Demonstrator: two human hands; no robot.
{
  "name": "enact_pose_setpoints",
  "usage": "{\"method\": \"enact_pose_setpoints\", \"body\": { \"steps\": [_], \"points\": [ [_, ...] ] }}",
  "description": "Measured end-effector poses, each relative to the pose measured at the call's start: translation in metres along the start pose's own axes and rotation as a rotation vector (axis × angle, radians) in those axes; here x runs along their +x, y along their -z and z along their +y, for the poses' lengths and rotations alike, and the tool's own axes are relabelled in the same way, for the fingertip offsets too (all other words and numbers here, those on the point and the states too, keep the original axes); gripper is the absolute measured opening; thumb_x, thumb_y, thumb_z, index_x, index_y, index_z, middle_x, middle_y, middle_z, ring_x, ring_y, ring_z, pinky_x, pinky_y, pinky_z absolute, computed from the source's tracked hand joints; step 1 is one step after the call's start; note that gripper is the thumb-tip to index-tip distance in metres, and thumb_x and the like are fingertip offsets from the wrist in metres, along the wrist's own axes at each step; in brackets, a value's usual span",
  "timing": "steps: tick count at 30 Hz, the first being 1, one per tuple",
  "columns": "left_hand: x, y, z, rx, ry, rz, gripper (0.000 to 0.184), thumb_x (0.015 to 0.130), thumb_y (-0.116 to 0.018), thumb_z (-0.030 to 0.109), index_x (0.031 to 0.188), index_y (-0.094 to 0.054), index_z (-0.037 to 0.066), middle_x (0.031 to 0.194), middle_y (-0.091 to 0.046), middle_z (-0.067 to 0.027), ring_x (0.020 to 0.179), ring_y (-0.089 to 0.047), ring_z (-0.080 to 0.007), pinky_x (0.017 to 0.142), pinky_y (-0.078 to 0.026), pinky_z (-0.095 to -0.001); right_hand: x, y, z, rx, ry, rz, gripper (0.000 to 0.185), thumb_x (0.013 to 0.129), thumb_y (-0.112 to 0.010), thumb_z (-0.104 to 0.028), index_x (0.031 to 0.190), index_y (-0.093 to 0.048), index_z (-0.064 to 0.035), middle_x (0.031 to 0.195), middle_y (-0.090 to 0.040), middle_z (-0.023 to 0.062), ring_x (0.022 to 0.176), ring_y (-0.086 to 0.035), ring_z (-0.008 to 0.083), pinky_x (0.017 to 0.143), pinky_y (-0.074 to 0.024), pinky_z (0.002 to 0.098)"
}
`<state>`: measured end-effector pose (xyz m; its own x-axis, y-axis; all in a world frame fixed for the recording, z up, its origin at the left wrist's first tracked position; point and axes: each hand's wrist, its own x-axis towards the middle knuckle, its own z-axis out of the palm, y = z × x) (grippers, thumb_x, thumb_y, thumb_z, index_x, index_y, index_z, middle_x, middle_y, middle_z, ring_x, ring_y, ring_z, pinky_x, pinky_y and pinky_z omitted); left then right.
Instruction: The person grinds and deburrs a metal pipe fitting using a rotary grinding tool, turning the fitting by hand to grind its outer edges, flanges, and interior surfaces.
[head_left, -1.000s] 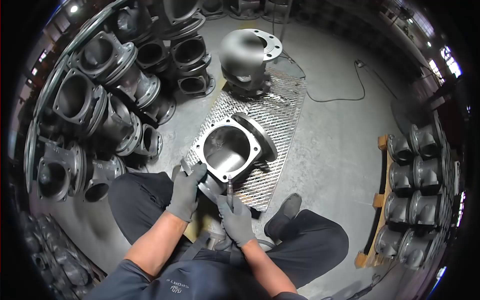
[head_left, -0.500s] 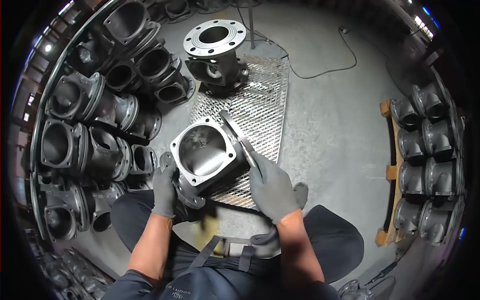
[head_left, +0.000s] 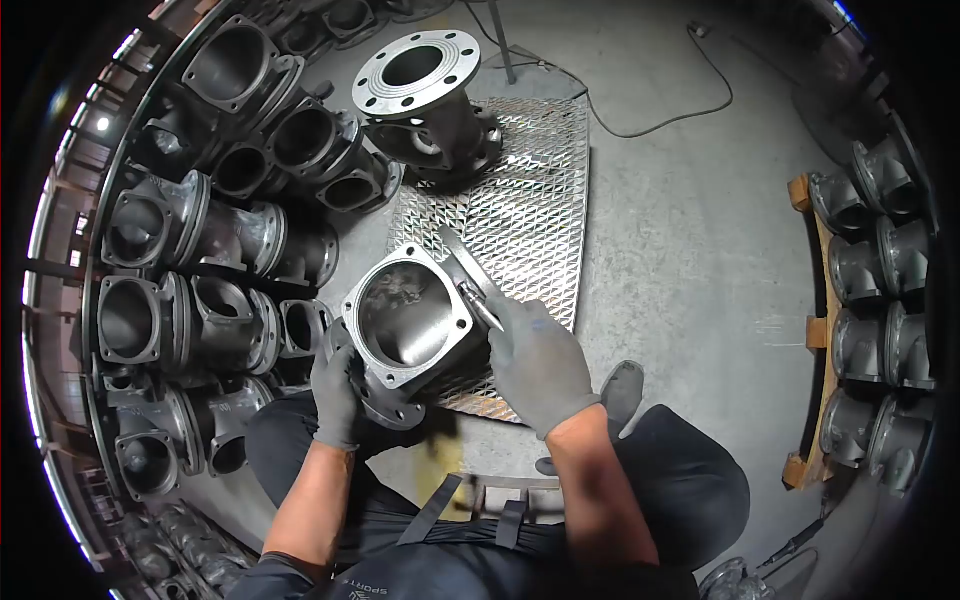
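A grey cast valve body [head_left: 408, 318] with a square, bolt-holed flange facing up rests over the metal mesh plate [head_left: 530, 200]. My left hand [head_left: 337, 392], in a grey glove, is wrapped round the edge of its lower left round flange. My gloved right hand [head_left: 543, 365] is closed on a slim metal tool [head_left: 483, 306], whose tip lies beside the right edge of the square flange, near a corner hole. The far round flange is partly hidden behind the tool and hand.
A second valve body [head_left: 425, 110] stands upright at the plate's far end. Rows of castings [head_left: 240, 235] are stacked at the left, and more castings [head_left: 858, 345] stand on a wooden pallet [head_left: 818, 333] at the right. A cable [head_left: 655, 134] lies on the floor.
The tool in my right hand has moved from the near corner of the square flange to its right side. The view has shifted, and my left hand still grips the lower left flange.
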<state>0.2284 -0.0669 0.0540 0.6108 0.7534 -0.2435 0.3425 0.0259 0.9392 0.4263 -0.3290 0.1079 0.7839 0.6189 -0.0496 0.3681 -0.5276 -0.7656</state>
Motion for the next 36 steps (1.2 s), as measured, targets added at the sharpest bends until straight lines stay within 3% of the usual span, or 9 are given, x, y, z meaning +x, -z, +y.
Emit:
{"method": "enact_pose_setpoints", "body": {
  "steps": [3,5,8,17,30,32,36],
  "points": [
    [0.002,0.003,-0.006,0.006,-0.012,0.014,0.054,0.103,-0.053,0.014,0.153,-0.057,-0.008,0.148,-0.067,-0.0150,0.137,-0.062,-0.0239,0.117,-0.044,-0.0348,0.002,0.002,0.002,0.009,0.005,-0.023,0.035,0.105,-0.057,-0.013,0.138,-0.063,-0.0074,0.115,-0.069,0.0264,0.093,-0.074,0.0476,0.083,-0.0608,0.0570],
    [0.003,0.004,-0.006,0.040,-0.032,0.008,0.053,0.103,-0.054,0.015,0.150,-0.059,-0.007,0.145,-0.069,-0.0146,0.135,-0.063,-0.0242,0.116,-0.045,-0.0349,0.003,0.005,0.001,0.110,-0.056,-0.083,0.047,0.103,-0.056,-0.017,0.149,-0.064,-0.0101,0.113,-0.067,0.0277,0.103,-0.069,0.0473,0.096,-0.0558,0.0542],
    [0.000,0.000,0.001,0.074,-0.065,0.000,0.050,0.102,-0.054,0.014,0.147,-0.061,-0.007,0.142,-0.070,-0.0143,0.133,-0.064,-0.0242,0.115,-0.045,-0.0349,0.001,-0.002,0.011,0.090,0.084,0.012,0.042,0.103,-0.059,-0.013,0.145,-0.062,-0.0082,0.114,-0.068,0.0264,0.096,-0.072,0.0462,0.086,-0.0602,0.0542],
    [0.002,0.002,-0.006,-0.004,-0.051,0.007,0.049,0.102,-0.054,0.013,0.147,-0.062,-0.007,0.142,-0.070,-0.0139,0.131,-0.065,-0.0235,0.114,-0.046,-0.0343,0.002,-0.001,0.025,0.121,0.148,-0.004,0.043,0.103,-0.058,-0.014,0.145,-0.062,-0.0072,0.112,-0.068,0.0269,0.098,-0.072,0.0460,0.088,-0.0594,0.0545],
    [-0.002,-0.004,0.005,0.025,-0.066,-0.008,0.050,0.103,-0.054,0.014,0.148,-0.059,-0.007,0.142,-0.070,-0.0143,0.131,-0.064,-0.0237,0.113,-0.046,-0.0351,0.004,0.005,0.009,0.022,0.044,-0.067,0.039,0.105,-0.057,-0.014,0.142,-0.063,-0.0053,0.113,-0.069,0.0277,0.100,-0.072,0.0481,0.090,-0.0585,0.0560],
    [-0.004,-0.007,0.009,0.042,-0.054,0.025,0.048,0.103,-0.054,0.013,0.147,-0.061,-0.006,0.140,-0.070,-0.0138,0.129,-0.065,-0.0235,0.112,-0.048,-0.0350,0.003,0.005,0.013,0.160,0.009,-0.039,0.038,0.102,-0.062,-0.016,0.138,-0.071,-0.0061,0.116,-0.069,0.0257,0.108,-0.069,0.0441,0.098,-0.0552,0.0495],
    [0.000,-0.002,-0.002,0.008,-0.065,0.013,0.047,0.103,-0.055,0.013,0.146,-0.062,-0.006,0.140,-0.070,-0.0135,0.128,-0.065,-0.0230,0.111,-0.048,-0.0351,0.005,0.004,0.020,0.216,0.040,-0.038,0.037,0.101,-0.064,-0.015,0.136,-0.072,-0.0058,0.117,-0.069,0.0248,0.109,-0.068,0.0434,0.098,-0.0548,0.0486]
  ]
}}
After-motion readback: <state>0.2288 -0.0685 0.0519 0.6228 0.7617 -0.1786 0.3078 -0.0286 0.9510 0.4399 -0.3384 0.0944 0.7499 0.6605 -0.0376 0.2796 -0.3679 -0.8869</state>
